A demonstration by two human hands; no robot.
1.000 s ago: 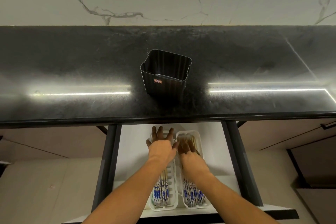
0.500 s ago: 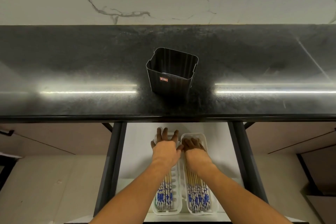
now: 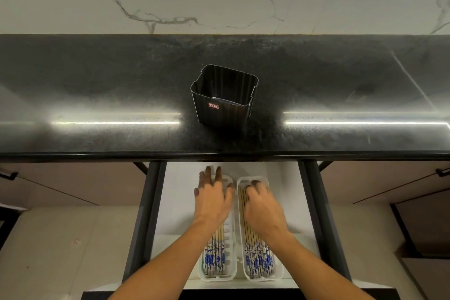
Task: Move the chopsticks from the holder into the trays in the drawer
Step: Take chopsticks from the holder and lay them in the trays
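A dark square holder stands on the black counter; nothing shows inside it. Below, in the open white drawer, two white trays lie side by side, the left tray and the right tray, each filled with chopsticks whose near ends are blue-patterned: left chopsticks, right chopsticks. My left hand lies flat with spread fingers over the far end of the left tray. My right hand rests with curled fingers on the chopsticks at the far end of the right tray.
The black counter overhangs the back of the drawer. Dark drawer rails run on both sides. Beige cabinet fronts with dark handles flank the drawer, and a marble wall rises behind the counter.
Both hands drew slightly back toward me along the trays and moved apart; the left fingers spread wider, the right fingers curled. The view shifted a little.
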